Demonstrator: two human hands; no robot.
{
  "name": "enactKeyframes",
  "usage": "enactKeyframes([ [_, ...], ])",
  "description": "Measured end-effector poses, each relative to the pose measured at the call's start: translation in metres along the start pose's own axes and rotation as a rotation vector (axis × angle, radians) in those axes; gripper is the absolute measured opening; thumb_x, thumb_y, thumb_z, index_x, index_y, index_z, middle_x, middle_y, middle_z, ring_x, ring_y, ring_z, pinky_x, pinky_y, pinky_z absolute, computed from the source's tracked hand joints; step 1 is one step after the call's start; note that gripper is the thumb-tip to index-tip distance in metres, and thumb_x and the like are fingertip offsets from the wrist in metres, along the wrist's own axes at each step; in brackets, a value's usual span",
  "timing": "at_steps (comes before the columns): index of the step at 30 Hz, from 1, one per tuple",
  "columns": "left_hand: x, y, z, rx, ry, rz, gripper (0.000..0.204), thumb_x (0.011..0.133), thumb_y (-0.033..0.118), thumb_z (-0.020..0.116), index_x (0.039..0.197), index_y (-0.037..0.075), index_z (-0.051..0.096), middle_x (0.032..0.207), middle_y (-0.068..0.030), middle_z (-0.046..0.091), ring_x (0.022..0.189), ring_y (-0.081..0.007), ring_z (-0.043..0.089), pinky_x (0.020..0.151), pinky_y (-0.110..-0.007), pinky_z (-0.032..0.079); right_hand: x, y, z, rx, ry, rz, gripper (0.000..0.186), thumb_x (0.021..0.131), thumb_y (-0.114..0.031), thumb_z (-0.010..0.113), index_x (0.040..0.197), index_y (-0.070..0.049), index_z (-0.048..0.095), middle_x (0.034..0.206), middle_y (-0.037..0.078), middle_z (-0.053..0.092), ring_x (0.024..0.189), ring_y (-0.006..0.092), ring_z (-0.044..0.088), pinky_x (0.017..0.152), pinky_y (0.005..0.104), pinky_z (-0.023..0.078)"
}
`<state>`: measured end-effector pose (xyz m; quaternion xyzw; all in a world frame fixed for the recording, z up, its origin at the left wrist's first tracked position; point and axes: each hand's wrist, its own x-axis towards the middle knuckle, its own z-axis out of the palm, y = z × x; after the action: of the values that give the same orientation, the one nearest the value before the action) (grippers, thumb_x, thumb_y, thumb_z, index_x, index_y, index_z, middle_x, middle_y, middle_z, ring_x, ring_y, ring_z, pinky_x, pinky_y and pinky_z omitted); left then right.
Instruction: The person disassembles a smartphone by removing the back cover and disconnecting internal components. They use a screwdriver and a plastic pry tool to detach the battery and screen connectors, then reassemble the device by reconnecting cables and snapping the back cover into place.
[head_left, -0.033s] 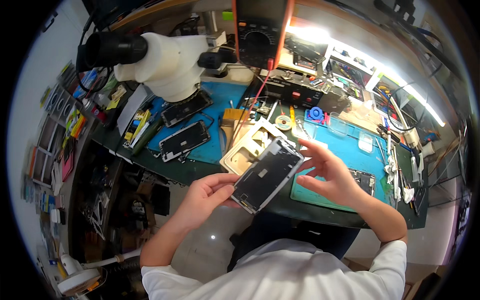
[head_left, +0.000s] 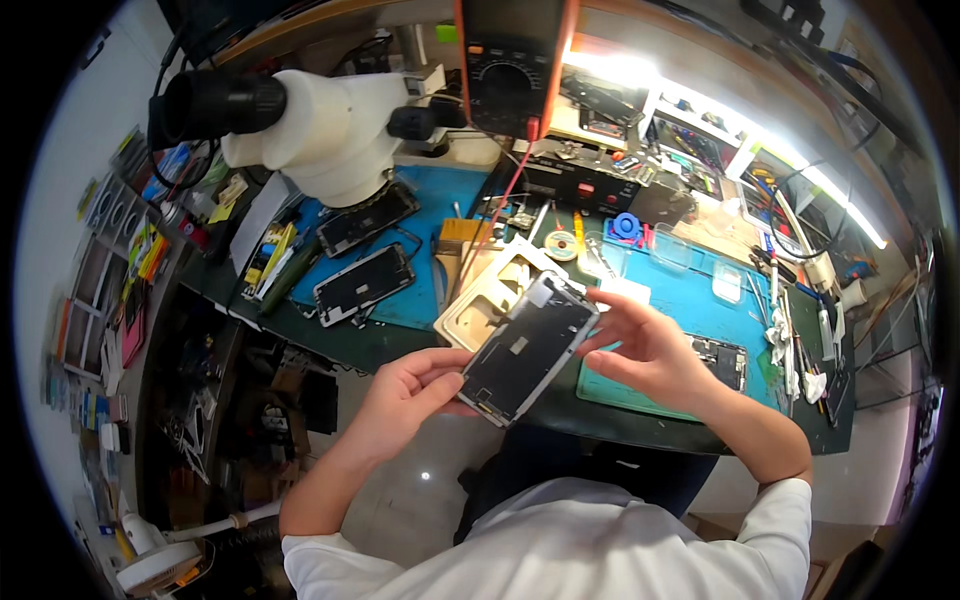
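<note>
My left hand (head_left: 410,395) grips a phone screen assembly (head_left: 525,345) by its lower left edge, thumb on top and fingers beneath. Its dark back faces up inside a pale frame, tilted above the bench's front edge. My right hand (head_left: 645,345) is beside the upper right edge, fingertips at the rim and thumb held apart. Whether those fingertips bear any weight is hard to see. Under the assembly's far end is a beige compartment tray (head_left: 470,325). An opened phone body (head_left: 718,362) lies on the mat to the right of my right hand.
A white microscope (head_left: 320,130) stands at the back left, with another phone screen (head_left: 362,283) on the blue mat (head_left: 430,190) near it. An orange-edged multimeter (head_left: 510,70) hangs over the middle. Brush (head_left: 460,235), solder spool (head_left: 560,245) and several tools surround the tray.
The view has shifted slightly, moving the bench a little leftward in the picture. My right fingers and the assembly have barely moved; the left hand keeps its grip.
</note>
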<state>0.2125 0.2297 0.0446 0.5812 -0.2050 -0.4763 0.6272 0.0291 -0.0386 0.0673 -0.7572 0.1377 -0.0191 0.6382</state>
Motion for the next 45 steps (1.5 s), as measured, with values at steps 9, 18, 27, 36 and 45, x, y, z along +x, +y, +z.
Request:
enactKeyframes([
  [9,0.008,-0.003,0.012,0.793,0.05,0.804,0.024,0.097,-0.009,0.064,0.118,0.0,0.069,0.121,-0.0126,0.075,0.111,-0.0236,0.074,0.092,-0.036,0.061,-0.003,0.013,0.021,-0.255,0.128,-0.573,0.018,0.092,0.002,0.074,0.108,0.0,0.069,0.119,0.01,0.075,0.092,0.0212,0.075,0.073,0.0315,0.062],
  [18,0.024,-0.007,0.012,0.965,0.262,1.2,0.031,0.081,-0.004,0.085,0.108,0.004,0.07,0.11,-0.0123,0.075,0.099,-0.0254,0.074,0.086,-0.034,0.062,-0.003,0.039,0.016,-0.614,0.237,-1.149,0.018,0.079,0.005,0.08,0.089,-0.001,0.067,0.112,0.017,0.074,0.081,0.0236,0.076,0.064,0.0323,0.063],
  [27,0.026,-0.012,0.005,1.021,0.263,1.167,0.029,0.079,-0.003,0.087,0.103,0.002,0.071,0.104,-0.0128,0.076,0.092,-0.0247,0.075,0.08,-0.032,0.063,0.003,0.054,0.017,-0.623,0.232,-1.1,0.019,0.079,0.002,0.08,0.091,-0.002,0.065,0.11,0.013,0.073,0.077,0.0189,0.074,0.06,0.0291,0.062],
  [36,0.027,-0.014,0.006,1.035,0.267,1.152,0.028,0.079,-0.004,0.086,0.102,0.002,0.072,0.104,-0.013,0.075,0.091,-0.0247,0.075,0.08,-0.032,0.063,0.002,0.056,0.018,-0.595,0.248,-1.068,0.02,0.078,0.003,0.078,0.092,-0.003,0.065,0.108,0.01,0.073,0.071,0.0185,0.071,0.057,0.0297,0.059],
  [45,0.014,-0.002,0.028,0.928,0.064,0.912,0.025,0.078,-0.002,0.086,0.101,0.004,0.078,0.096,-0.0104,0.076,0.083,-0.0233,0.074,0.073,-0.032,0.059,-0.019,0.024,0.017,-0.178,0.256,-0.718,0.02,0.089,0.004,0.076,0.107,-0.002,0.07,0.1,0.01,0.075,0.085,0.0246,0.073,0.077,0.0324,0.057],
])
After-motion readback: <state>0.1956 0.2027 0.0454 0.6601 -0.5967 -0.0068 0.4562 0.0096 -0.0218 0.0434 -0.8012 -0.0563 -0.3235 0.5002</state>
